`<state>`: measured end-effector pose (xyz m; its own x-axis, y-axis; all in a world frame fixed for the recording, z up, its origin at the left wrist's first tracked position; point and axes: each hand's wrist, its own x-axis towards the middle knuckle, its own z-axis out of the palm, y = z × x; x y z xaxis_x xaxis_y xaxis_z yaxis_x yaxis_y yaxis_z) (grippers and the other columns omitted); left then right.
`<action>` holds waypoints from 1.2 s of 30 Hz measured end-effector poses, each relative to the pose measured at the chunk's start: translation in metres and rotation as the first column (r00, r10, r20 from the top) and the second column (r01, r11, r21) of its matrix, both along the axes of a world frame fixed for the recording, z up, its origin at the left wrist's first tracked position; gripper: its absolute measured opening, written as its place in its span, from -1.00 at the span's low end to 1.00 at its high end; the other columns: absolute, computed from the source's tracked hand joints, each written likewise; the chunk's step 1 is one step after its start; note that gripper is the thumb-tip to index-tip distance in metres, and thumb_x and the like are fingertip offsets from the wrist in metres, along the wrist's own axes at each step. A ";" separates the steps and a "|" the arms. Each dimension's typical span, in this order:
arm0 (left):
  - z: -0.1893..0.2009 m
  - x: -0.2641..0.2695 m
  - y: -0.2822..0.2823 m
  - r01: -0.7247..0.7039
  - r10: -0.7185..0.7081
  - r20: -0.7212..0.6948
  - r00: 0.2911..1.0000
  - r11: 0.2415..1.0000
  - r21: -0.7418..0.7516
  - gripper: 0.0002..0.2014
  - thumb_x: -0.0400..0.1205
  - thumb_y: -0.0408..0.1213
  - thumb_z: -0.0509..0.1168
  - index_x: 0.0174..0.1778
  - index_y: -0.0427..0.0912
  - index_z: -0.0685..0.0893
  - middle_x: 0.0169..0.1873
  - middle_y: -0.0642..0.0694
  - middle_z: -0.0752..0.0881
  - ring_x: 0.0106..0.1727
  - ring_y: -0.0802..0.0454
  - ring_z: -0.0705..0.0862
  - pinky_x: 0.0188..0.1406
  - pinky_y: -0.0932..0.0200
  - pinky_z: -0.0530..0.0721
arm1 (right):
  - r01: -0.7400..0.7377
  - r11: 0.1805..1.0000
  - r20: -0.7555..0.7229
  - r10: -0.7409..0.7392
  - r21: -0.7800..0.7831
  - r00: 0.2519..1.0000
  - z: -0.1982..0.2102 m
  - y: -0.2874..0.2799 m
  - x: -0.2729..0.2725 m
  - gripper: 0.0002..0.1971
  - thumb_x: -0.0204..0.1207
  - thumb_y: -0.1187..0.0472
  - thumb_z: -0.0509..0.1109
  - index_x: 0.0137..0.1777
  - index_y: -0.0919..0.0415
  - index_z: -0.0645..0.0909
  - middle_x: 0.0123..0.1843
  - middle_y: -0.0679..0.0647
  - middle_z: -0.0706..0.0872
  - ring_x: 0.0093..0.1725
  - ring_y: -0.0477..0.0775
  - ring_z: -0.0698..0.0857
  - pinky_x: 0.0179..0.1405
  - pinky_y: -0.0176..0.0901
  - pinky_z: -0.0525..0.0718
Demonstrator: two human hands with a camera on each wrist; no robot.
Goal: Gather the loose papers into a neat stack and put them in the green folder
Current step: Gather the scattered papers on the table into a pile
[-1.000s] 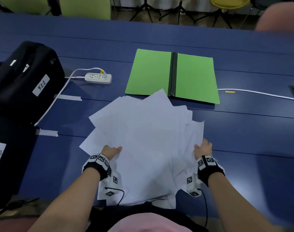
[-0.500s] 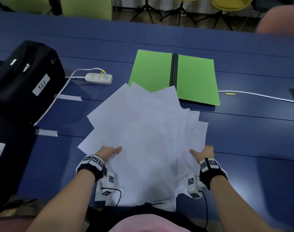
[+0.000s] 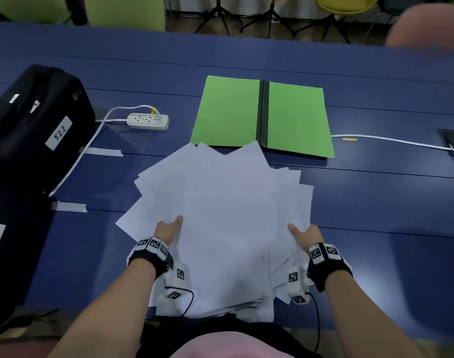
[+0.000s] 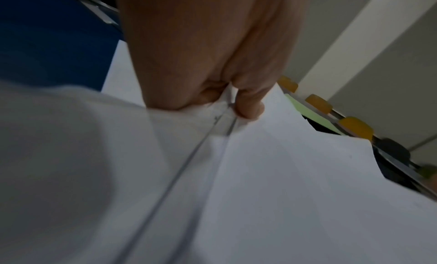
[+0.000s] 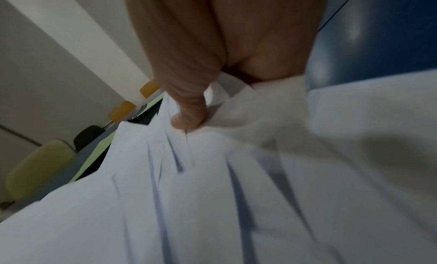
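Note:
A fanned, uneven pile of white papers (image 3: 220, 208) is lifted at its near side, its far corners reaching over the near edge of the green folder (image 3: 231, 112), which lies open and flat on the blue table. My left hand (image 3: 169, 228) pinches the pile's left edge, thumb on top; the left wrist view shows the thumb and fingers of that hand (image 4: 236, 99) clamped on the sheets (image 4: 283, 174). My right hand (image 3: 303, 233) grips the right edge, and its thumb (image 5: 189, 114) presses into crumpled layers of paper (image 5: 212, 193).
A black bag (image 3: 34, 130) with a white label sits at the left, beside a white power strip (image 3: 148, 121) and its cable. Tape strips (image 3: 68, 206) lie on the blue table (image 3: 375, 202). Another white cable (image 3: 388, 140) runs right of the folder. Chairs stand beyond the far edge.
Both hands have raised the pile and pushed it away from me; its far corners now overlap the folder's near edge. The hands have drawn slightly closer together.

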<state>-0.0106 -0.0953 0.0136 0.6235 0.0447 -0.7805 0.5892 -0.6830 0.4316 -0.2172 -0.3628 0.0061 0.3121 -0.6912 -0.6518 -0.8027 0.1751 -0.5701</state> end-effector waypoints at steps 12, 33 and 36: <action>0.009 -0.014 -0.023 0.120 -0.112 0.056 0.992 0.981 -0.152 -0.26 0.60 0.24 0.16 0.33 -0.45 0.48 0.25 -0.26 0.58 0.40 -0.21 0.51 0.39 0.04 0.42 | 0.026 0.999 -0.099 -0.030 -0.045 0.995 -0.010 0.015 -0.005 -0.50 0.28 0.20 0.62 0.18 0.41 0.62 0.13 0.21 0.72 0.16 0.32 0.69 0.17 0.08 0.66; -0.009 0.005 0.001 -0.146 0.058 0.267 0.962 0.935 0.324 -0.55 0.44 -0.37 0.36 0.24 -0.31 0.49 0.37 -0.36 0.34 0.32 -0.33 0.43 0.25 -0.11 0.48 | 0.040 0.998 -0.141 -0.047 -0.053 0.989 -0.012 0.017 -0.009 -0.65 0.37 0.26 0.55 0.08 0.46 0.64 0.11 0.36 0.73 -0.11 0.25 0.63 0.07 0.10 0.68; -0.012 0.003 0.001 -0.117 0.019 0.281 0.959 0.934 0.338 -0.46 0.42 -0.35 0.36 0.33 -0.15 0.39 0.37 -0.34 0.28 0.28 -0.36 0.41 0.16 -0.12 0.51 | 0.037 0.998 -0.149 -0.045 -0.058 0.988 -0.011 0.017 -0.009 -0.65 0.37 0.27 0.54 0.08 0.47 0.63 0.10 0.37 0.73 -0.13 0.23 0.62 0.04 0.08 0.67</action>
<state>-0.0074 -0.0942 0.0012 0.7930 0.3326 -0.5105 0.5350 -0.7810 0.3221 -0.2261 -0.3459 -0.0049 0.1840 -0.7374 -0.6499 -0.8729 0.1814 -0.4530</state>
